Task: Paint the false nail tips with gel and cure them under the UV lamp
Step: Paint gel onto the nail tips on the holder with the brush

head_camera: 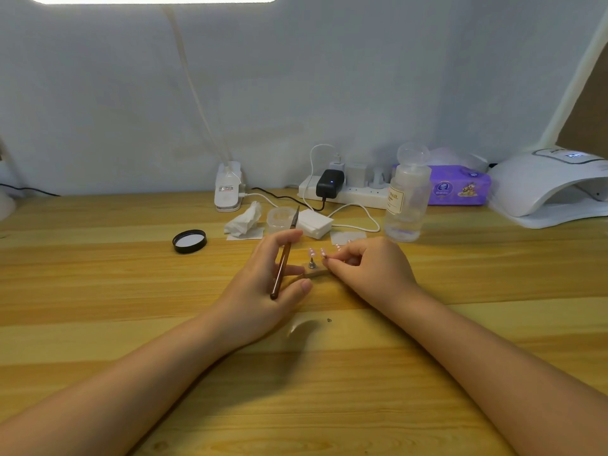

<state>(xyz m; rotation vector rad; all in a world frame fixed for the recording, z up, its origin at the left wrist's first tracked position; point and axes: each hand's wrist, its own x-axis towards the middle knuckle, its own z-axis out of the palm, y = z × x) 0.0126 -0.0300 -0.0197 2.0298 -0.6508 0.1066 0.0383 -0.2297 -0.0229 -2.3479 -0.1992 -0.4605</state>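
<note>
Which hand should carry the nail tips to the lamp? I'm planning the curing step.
Probably the right hand: it already pinches the nail tips, and the lamp sits on its side. The left hand holds the brush.

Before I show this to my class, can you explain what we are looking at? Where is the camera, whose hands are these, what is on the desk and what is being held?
There is one picture, from a camera worn on a person's head, looking down at their two bare hands over a wooden desk. The left hand holds a slim brown nail brush. The right hand pinches at a row of small pink false nail tips on a stand; the exact grip is too small to tell. Behind lie a black round lid, a crumpled white tissue, a small clear jar, a clear plastic liquid bottle, a purple tissue pack and a white power strip. At far right stands the white UV lamp.
</note>
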